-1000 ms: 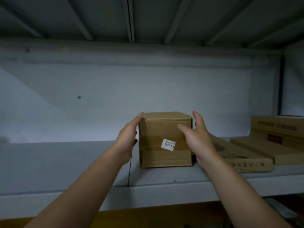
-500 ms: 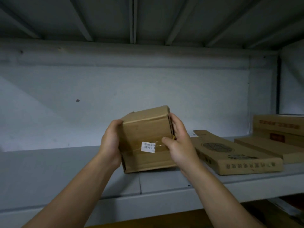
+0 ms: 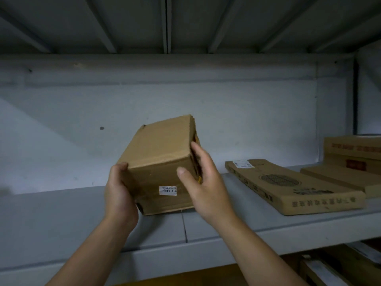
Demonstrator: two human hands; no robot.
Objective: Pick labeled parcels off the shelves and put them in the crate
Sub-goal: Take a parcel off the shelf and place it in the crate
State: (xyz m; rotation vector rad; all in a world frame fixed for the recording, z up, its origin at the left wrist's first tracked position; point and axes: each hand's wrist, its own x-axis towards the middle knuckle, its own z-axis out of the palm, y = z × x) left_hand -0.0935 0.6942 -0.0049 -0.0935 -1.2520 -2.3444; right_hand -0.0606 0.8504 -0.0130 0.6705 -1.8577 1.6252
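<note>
Our left hand [image 3: 118,196] and right hand [image 3: 205,189], two grips clamped on one boxy corrugated-cardboard parcel [image 3: 158,159], hold it tilted over the grey metal shelf [image 3: 61,215]. One white label [image 3: 168,190] faces us. Farther right lie three flat printed cartons [image 3: 288,188].

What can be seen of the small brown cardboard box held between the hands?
The small brown cardboard box is plain, oblong, with worn edges. A small white printed label sits low on its near face. It is tilted, far end raised, over the grey metal shelf; whether it touches the shelf cannot be told. The left hand grips its lower left corner; the right hand holds its right side, thumb on the near face.
</note>
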